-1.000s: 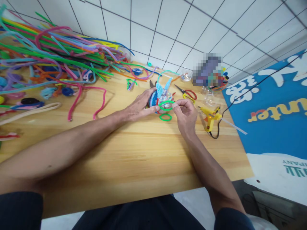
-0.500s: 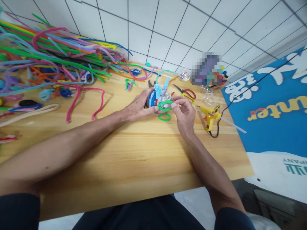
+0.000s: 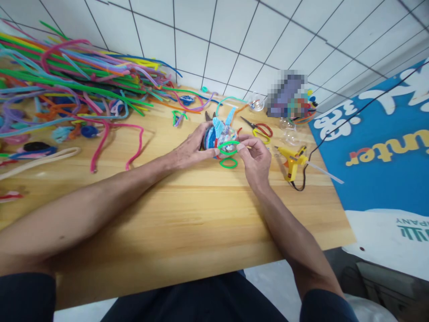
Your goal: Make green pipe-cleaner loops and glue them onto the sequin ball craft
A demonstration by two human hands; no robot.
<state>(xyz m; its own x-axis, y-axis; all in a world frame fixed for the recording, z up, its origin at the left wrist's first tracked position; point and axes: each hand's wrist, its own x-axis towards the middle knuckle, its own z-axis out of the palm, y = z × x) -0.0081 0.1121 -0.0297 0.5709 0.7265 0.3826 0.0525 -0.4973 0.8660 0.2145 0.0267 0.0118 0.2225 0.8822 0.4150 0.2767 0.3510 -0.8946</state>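
Observation:
My left hand [image 3: 191, 150] is wrapped around a craft ball [image 3: 210, 137], its thumb along the near side. Blue, white and red pipe cleaner covers the ball's left part, while the right part looks clear with colourful bits inside. Two light blue fin-like pieces [image 3: 218, 128] stick up from its top. In a pinch, the fingertips of my right hand [image 3: 257, 160] hold the right end of a green pipe cleaner loop [image 3: 228, 142], leaf-shaped, in front of the ball. A second green loop [image 3: 228, 167] lies just below, on the table side of the ball.
Many coloured pipe cleaners [image 3: 100, 71] are heaped at the back left. Scissors [image 3: 263, 129] with red and yellow handles lie behind my right hand. A yellow glue gun [image 3: 292, 162] with a cord stands to the right. Clear plastic balls [image 3: 256, 103] sit near the tiled wall.
The whole view has shifted slightly. Both hands keep the same grips, with the green loop still held against the front of the ball.

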